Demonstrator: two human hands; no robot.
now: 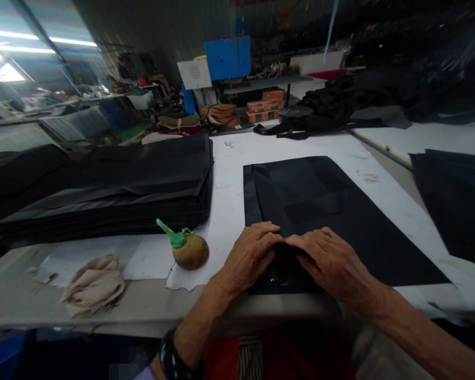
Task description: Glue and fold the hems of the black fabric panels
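A black sheet of fabric [340, 221] lies flat on the white table [229, 174] in front of me. Both hands rest on its near edge, fingertips meeting. My left hand [251, 256] lies with fingers curled down onto the sheet. My right hand [332, 261] presses flat beside it, fingers stretched toward the left hand. A folded part of the sheet shows between and under the fingers. A dark watch sits on my left wrist.
A thick stack of black sheets [114, 190] lies at the left. A brown round bottle with a green nozzle [188, 248] and a beige rag [93, 285] sit near the front edge. More black fabric [455, 200] lies at the right; boxes and bags stand behind.
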